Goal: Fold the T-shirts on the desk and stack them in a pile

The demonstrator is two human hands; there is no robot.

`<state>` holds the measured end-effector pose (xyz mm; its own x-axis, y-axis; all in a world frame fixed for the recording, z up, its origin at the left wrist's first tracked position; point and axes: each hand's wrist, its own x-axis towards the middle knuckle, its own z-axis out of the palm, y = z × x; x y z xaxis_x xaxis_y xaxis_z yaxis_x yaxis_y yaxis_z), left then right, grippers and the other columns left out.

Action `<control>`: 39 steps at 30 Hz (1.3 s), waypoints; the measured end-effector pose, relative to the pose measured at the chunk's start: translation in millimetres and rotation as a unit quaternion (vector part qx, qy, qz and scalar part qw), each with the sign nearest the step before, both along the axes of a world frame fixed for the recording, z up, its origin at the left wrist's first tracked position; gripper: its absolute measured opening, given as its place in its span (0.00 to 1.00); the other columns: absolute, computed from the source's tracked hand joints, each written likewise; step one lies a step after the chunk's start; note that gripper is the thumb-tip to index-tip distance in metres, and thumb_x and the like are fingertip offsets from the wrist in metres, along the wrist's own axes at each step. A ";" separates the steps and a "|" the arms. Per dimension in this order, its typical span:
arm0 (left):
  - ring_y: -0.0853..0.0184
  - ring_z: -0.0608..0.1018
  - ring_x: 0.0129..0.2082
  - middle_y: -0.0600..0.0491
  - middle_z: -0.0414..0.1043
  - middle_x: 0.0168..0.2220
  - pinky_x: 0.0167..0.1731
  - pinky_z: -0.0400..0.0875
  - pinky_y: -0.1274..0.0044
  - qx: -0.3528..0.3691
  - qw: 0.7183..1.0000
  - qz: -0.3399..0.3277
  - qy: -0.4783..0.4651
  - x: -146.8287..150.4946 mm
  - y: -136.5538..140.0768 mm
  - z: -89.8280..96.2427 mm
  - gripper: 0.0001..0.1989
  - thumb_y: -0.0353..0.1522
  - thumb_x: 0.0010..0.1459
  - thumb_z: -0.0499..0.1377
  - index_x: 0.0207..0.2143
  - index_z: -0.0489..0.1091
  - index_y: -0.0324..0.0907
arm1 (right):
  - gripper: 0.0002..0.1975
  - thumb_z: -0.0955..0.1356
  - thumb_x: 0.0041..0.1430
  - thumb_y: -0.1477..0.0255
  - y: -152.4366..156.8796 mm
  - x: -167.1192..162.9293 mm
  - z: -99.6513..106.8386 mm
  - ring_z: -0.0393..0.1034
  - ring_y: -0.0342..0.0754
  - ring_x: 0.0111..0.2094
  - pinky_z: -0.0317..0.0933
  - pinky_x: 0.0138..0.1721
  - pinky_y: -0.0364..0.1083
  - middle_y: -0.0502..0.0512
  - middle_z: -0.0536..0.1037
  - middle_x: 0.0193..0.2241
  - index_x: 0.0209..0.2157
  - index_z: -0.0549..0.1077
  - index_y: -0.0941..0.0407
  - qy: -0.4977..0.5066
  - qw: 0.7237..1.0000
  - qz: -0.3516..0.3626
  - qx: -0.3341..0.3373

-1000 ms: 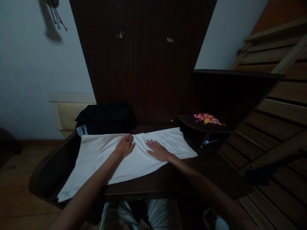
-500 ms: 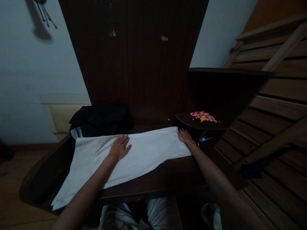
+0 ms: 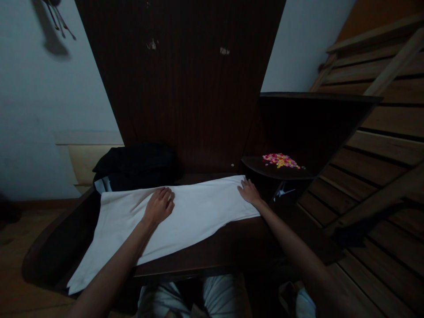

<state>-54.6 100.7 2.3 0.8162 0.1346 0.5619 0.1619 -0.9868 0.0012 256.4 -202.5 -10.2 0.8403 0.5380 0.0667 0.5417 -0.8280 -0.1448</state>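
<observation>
— We have one view only, the one from the head, so we look at it carefully. What has just changed?

— Our right hand has gone from the middle of the white cloth to its right end. One second ago that half had wrinkles; now it lies almost flat

— And how are the fingers there?

— They are a little spread, laid upon the far right corner, and we do not see them pinch anything

— What about our left hand?

— It rests on the left part of the cloth, near the far edge. Half a second ago it was flatter; now its fingers are bent and close together. Whether they pinch some fabric, we cannot tell

— Where exactly is the cloth?

— It lies along the dark desk, in front of a black bundle. Near our right hand, but apart from it, is a small shelf with colourful pieces

— So what does the change mean for the cloth?

— We judge that its right side is now well smoothed, while some creases remain just left of our left hand
</observation>
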 end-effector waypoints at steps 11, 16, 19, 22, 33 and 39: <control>0.47 0.70 0.44 0.38 0.70 0.39 0.43 0.64 0.60 0.051 0.956 0.282 -0.058 -69.2 43.6 59.6 0.24 0.47 0.58 0.49 0.40 0.69 0.35 | 0.36 0.49 0.67 0.51 39.8 -57.6 0.9 0.35 0.57 0.69 0.32 0.66 0.59 0.61 0.47 0.68 0.66 0.55 0.59 0.047 0.968 0.244 0.023; 0.54 0.73 0.35 0.47 0.66 0.27 0.38 0.66 0.67 -0.051 0.948 0.297 0.105 -88.9 59.7 93.7 0.27 0.56 0.54 0.50 0.27 0.67 0.40 | 0.38 0.48 0.66 0.48 70.2 -100.4 7.8 0.34 0.56 0.69 0.31 0.67 0.58 0.59 0.46 0.69 0.67 0.55 0.56 0.081 0.942 0.323 0.032; 0.60 0.72 0.29 0.53 0.63 0.21 0.31 0.64 0.74 -0.124 0.930 0.289 0.193 -95.5 75.0 111.1 0.26 0.57 0.50 0.55 0.22 0.63 0.42 | 0.38 0.48 0.66 0.48 87.0 -122.0 11.0 0.35 0.56 0.69 0.31 0.67 0.57 0.58 0.46 0.69 0.67 0.54 0.56 0.090 0.929 0.357 0.032; 0.66 0.68 0.25 0.57 0.61 0.18 0.26 0.59 0.79 -0.205 0.925 0.239 0.213 -98.8 87.1 123.0 0.26 0.56 0.45 0.60 0.20 0.61 0.43 | 0.37 0.48 0.66 0.49 101.9 -137.1 10.0 0.34 0.55 0.69 0.31 0.67 0.57 0.58 0.46 0.69 0.67 0.53 0.56 0.082 0.922 0.376 0.030; 0.70 0.73 0.24 0.57 0.72 0.29 0.23 0.65 0.80 -0.598 0.798 -0.068 0.029 -67.7 21.5 161.5 0.25 0.42 0.44 0.67 0.43 0.65 0.44 | 0.44 0.52 0.63 0.47 153.9 -148.8 13.5 0.29 0.60 0.69 0.28 0.66 0.59 0.67 0.41 0.69 0.68 0.46 0.66 0.098 0.962 0.252 0.033; 0.76 0.68 0.17 0.60 0.68 0.23 0.15 0.58 0.85 -0.704 0.683 -0.070 -0.184 -29.6 9.9 165.3 0.19 0.33 0.41 0.69 0.37 0.70 0.41 | 0.39 0.55 0.65 0.52 151.8 -153.6 11.6 0.35 0.60 0.69 0.30 0.66 0.56 0.66 0.46 0.68 0.67 0.52 0.65 0.100 0.955 0.277 0.043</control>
<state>-84.2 110.6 167.5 0.7152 0.6874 0.1267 -0.2005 0.0281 0.9793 102.8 -50.7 1.4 0.4281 0.9037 -0.0017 0.8475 -0.4021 -0.3466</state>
